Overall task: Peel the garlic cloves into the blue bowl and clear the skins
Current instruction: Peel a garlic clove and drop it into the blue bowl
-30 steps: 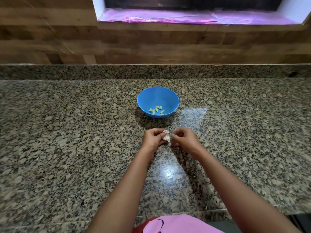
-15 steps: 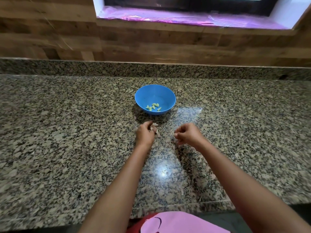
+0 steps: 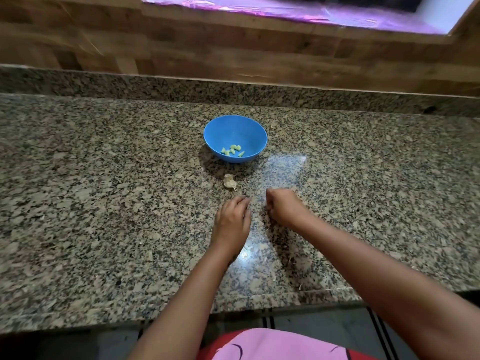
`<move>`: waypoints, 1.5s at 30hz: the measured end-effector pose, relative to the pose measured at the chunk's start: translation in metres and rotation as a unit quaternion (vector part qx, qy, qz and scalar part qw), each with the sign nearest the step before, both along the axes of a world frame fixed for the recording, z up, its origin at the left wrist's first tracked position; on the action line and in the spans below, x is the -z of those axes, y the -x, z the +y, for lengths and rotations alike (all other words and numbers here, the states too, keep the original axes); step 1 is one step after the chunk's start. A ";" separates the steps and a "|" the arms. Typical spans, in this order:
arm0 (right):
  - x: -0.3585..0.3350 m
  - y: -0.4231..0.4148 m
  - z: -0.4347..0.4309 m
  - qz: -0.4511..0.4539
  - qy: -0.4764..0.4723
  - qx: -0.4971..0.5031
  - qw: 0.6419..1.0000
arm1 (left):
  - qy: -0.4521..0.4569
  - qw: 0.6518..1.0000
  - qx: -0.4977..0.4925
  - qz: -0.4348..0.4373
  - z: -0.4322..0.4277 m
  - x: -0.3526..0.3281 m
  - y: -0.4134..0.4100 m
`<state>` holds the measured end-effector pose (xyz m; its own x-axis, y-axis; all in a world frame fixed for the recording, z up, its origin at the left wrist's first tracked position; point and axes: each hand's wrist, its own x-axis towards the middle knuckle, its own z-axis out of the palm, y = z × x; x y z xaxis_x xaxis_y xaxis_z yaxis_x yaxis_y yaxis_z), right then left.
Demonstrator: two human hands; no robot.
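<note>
A: Blue bowl (image 3: 233,129) holds our peeled cloves (image 3: 232,150); a garlic piece (image 3: 230,181) lies on the desk (image 3: 104,178) near it.
B: Our left hand (image 3: 231,219) lies flat, empty; our right hand (image 3: 281,207) curls, contents unclear. We should pinch the skin gently.

**Hands apart: left flat, right fisted**

My left hand (image 3: 232,220) lies palm down, fingers fairly straight and pointing forward, holding nothing. My right hand (image 3: 284,207) sits just beside it without touching, fingers curled into a loose fist. My left forearm (image 3: 181,294) and right forearm (image 3: 376,268) reach forward, bare.
</note>
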<state>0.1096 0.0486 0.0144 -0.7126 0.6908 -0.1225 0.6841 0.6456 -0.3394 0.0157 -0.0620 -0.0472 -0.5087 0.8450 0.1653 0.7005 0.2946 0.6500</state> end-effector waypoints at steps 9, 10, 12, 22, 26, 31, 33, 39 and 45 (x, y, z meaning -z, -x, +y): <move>0.014 -0.010 -0.006 0.069 0.006 0.005 0.998 | -0.045 0.999 0.003 -0.024 -0.001 -0.003 0.000; 0.011 -0.011 -0.005 0.112 0.104 0.074 0.985 | -0.057 0.997 0.008 -0.042 0.000 -0.005 0.000; 0.007 -0.012 -0.007 0.221 0.321 0.173 0.904 | -0.060 0.994 0.020 -0.084 0.004 -0.010 0.000; -0.021 -0.017 -0.015 0.376 0.466 0.181 0.780 | -0.010 0.973 0.097 -0.209 0.031 -0.035 0.005; -0.028 -0.022 -0.010 0.353 0.450 0.170 0.802 | -0.044 0.968 0.084 -0.233 0.033 -0.040 0.007; -0.023 -0.025 -0.006 0.212 0.220 0.161 0.938 | -0.063 0.944 0.039 -0.322 0.030 -0.037 0.017; -0.023 -0.025 -0.007 0.194 0.168 0.154 0.954 | -0.077 0.931 0.024 -0.355 0.029 -0.034 0.020; -0.015 -0.025 -0.012 0.162 0.181 0.131 0.961 | -0.086 0.913 0.006 -0.399 0.025 -0.030 0.022; -0.016 -0.018 -0.015 0.202 0.278 0.150 0.927 | -0.099 0.897 0.010 -0.431 0.021 -0.034 0.018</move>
